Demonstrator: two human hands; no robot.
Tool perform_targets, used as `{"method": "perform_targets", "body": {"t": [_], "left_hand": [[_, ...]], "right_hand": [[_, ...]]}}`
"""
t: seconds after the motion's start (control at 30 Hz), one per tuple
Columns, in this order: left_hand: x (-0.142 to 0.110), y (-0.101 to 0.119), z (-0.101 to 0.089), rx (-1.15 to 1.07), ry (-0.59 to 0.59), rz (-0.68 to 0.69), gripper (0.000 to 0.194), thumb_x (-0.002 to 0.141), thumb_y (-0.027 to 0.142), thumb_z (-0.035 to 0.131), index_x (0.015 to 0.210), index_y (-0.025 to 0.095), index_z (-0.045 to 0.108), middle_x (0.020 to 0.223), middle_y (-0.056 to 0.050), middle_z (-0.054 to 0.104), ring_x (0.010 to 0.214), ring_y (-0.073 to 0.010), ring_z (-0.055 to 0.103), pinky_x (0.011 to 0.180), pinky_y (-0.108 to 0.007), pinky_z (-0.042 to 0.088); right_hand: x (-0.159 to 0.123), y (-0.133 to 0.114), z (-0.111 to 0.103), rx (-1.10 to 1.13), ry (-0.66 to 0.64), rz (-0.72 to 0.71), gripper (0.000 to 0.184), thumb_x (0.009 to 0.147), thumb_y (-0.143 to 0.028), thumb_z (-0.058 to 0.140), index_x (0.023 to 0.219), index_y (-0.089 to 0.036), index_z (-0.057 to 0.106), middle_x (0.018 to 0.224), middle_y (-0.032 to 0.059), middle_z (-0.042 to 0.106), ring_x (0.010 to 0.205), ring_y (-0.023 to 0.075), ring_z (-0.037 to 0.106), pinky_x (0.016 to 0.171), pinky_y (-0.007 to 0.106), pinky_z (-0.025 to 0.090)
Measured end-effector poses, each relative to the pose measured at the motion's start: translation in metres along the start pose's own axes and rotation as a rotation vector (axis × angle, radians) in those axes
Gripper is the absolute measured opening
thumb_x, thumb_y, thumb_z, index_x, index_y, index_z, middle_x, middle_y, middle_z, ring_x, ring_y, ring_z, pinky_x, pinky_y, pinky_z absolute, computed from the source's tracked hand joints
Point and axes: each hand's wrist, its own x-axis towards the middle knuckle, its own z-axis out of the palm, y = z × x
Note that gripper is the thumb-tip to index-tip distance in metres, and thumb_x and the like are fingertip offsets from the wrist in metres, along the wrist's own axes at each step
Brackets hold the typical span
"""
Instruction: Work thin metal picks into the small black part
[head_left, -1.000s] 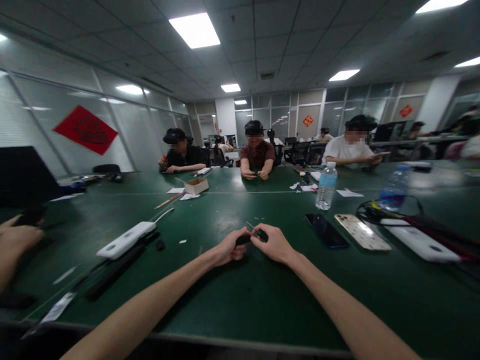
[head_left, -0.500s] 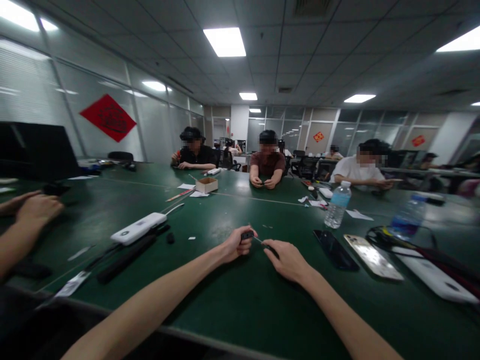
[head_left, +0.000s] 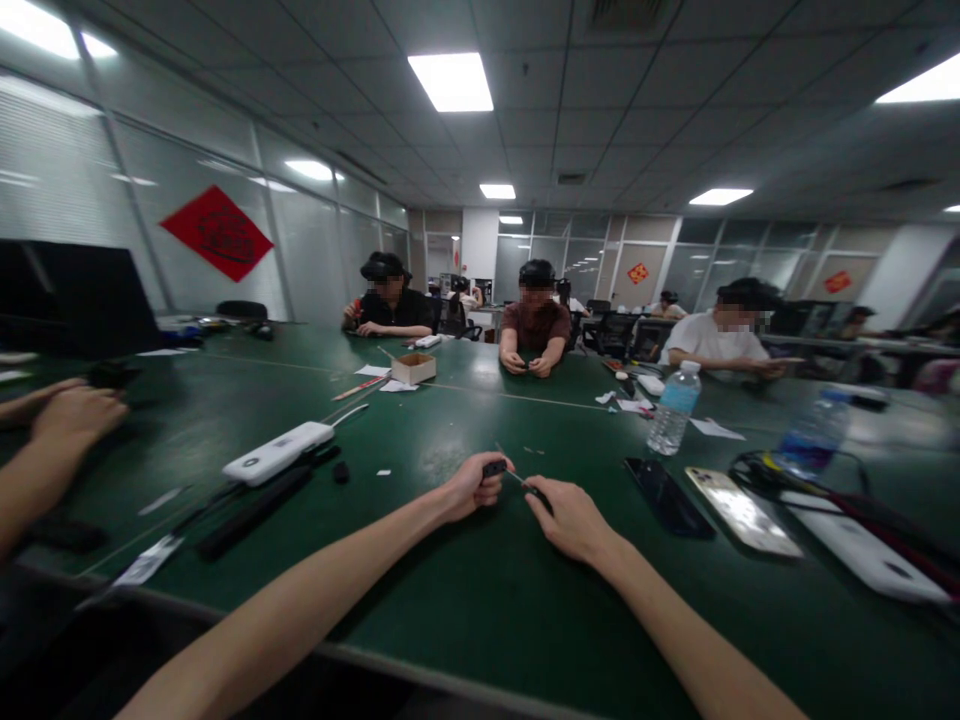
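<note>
Holding a small black piece (head_left: 493,468) in your closed left hand (head_left: 472,490), you pinch a thin black-tipped wire (head_left: 516,479) with your right hand (head_left: 574,520), just over the green desk (head_left: 480,600). A cardboard box (head_left: 413,368) sits well ahead, its contents hidden; 2 water bottles (head_left: 674,408) stand to the right, near 2 phones (head_left: 667,497). Your hands barely differ from the earlier frame.

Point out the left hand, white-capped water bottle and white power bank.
left hand (head_left: 476,490): head view, back of hand
white-capped water bottle (head_left: 674,420): head view, middle of body
white power bank (head_left: 277,453): head view, top face
</note>
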Motion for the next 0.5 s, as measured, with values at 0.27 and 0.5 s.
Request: {"method": "perform_targets", "body": {"t": [0.27, 0.5], "left_hand": [[-0.001, -0.005, 0.010, 0.113, 0.076, 0.073, 0.022, 0.078, 0.036, 0.043, 0.083, 0.017, 0.054, 0.046, 0.010, 0.023, 0.036, -0.0047, 0.015, 0.037, -0.019, 0.011], [-0.004, -0.012, 0.010, 0.263, 0.135, 0.159, 0.027, 0.080, 0.041, 0.040, 0.081, 0.017, 0.053, 0.043, 0.009, 0.026, 0.035, -0.0050, 0.019, 0.036, -0.017, 0.013]], "right_hand": [[-0.004, -0.007, -0.005, -0.015, -0.011, 0.035, 0.029, 0.090, -0.035, 0.038, 0.113, -0.024, 0.053, 0.097, 0.0051, 0.064, 0.086, 0.0183, 0.060, 0.075, 0.026, 0.041], [-0.009, -0.024, -0.003, -0.015, -0.015, 0.105, 0.033, 0.091, -0.038, 0.034, 0.105, -0.021, 0.059, 0.093, 0.0068, 0.066, 0.084, 0.0189, 0.061, 0.074, 0.026, 0.041]]}}
